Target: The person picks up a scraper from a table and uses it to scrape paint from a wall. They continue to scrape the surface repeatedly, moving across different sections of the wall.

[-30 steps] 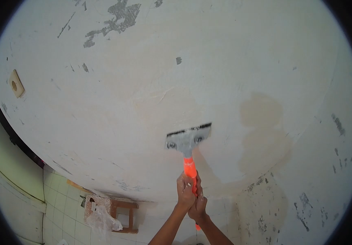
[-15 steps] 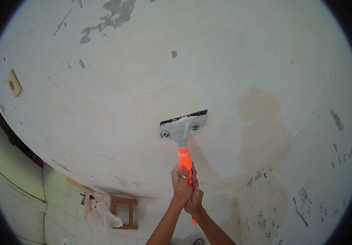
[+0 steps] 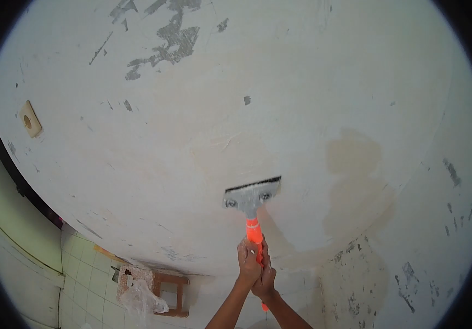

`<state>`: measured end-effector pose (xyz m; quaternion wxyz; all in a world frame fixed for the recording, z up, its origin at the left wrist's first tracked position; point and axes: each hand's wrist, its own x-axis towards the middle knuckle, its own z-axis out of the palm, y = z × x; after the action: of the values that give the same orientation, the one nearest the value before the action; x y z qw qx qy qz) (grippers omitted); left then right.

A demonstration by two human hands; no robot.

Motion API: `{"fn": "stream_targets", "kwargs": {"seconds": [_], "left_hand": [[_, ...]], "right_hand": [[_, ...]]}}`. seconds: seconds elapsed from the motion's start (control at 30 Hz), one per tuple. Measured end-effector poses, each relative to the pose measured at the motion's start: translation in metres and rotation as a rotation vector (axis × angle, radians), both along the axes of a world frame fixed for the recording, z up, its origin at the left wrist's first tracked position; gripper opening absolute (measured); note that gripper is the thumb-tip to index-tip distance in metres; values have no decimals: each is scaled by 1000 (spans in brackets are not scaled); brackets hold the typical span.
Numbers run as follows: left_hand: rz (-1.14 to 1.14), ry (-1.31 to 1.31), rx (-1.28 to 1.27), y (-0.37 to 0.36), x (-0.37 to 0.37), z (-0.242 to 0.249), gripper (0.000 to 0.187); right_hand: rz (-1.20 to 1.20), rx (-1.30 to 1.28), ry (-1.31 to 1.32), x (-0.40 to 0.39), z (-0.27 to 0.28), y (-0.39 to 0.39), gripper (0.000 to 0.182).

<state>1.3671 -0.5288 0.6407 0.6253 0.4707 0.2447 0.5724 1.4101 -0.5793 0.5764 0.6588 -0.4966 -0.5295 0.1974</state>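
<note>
A wide-bladed scraper (image 3: pixel 250 196) with a grey head and an orange handle points up against the pale wall (image 3: pixel 301 98). Its dark blade edge lies at or close to the wall's surface, slightly tilted up to the right. My left hand (image 3: pixel 249 261) is wrapped around the handle below the head. My right hand (image 3: pixel 265 278) grips the same handle, just right of and partly beneath the left. The orange end of the handle shows below both hands. Damp-looking beige patches and grey bare spots mark the wall around the blade.
A wall socket (image 3: pixel 30 119) sits at the left. Below it is a dark-framed doorway (image 3: pixel 22 186). On the tiled floor (image 3: pixel 85 268) stands a brown stool (image 3: pixel 180 296) with crumpled clear plastic (image 3: pixel 142 296) over it. Another wall (image 3: pixel 411 263) with chipped paint meets this one at the right.
The scraper and both hands have moved down the wall, with the grip kept. My view has tilted up a little, so the wall marks and socket appear lower and further right.
</note>
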Motion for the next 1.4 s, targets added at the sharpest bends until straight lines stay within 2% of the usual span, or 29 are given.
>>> {"fn": "stream_targets", "kwargs": {"seconds": [0.07, 0.2, 0.3, 0.37, 0.47, 0.6, 0.67, 0.77, 0.9, 0.97, 1.07, 1.17, 1.27, 1.4], "left_hand": [[43, 36, 40, 1, 0, -20, 42], [20, -5, -52, 8, 1, 17, 43], [-8, 6, 94, 12, -1, 30, 44], [-16, 12, -60, 3, -3, 30, 29], [-7, 62, -26, -6, -11, 10, 31], [3, 59, 57, 0, -10, 39, 33], [3, 56, -51, -6, -12, 48, 34], [-54, 36, -70, -1, -11, 22, 37], [-81, 34, 30, 9, -7, 32, 42], [-92, -25, -7, 10, -4, 32, 44], [-84, -34, -38, 3, -4, 21, 44], [-20, 34, 18, 0, -1, -6, 44], [-102, -28, 35, 8, -1, 4, 45], [-26, 10, 41, 11, 4, 19, 49]], "right_hand": [[-41, 24, 24, -3, -6, -4, 36], [-38, 7, -34, 1, 20, 5, 41], [47, -23, 16, 2, 10, 13, 45], [45, -3, 46, -1, 5, 10, 69], [48, -16, 127, -12, 0, -2, 67], [115, -42, 74, -13, 33, -1, 55], [53, 102, 101, -20, 40, 3, 54], [54, -7, 117, -15, 15, -2, 50], [-40, 86, 31, -7, 13, 10, 45], [68, -57, 81, -1, 5, 6, 42], [-1, 26, 67, -6, 16, 0, 42], [-88, 65, 31, -9, 3, -3, 43], [-74, -8, 5, -4, 26, 0, 46], [54, -65, 71, 3, 9, 8, 50]]}}
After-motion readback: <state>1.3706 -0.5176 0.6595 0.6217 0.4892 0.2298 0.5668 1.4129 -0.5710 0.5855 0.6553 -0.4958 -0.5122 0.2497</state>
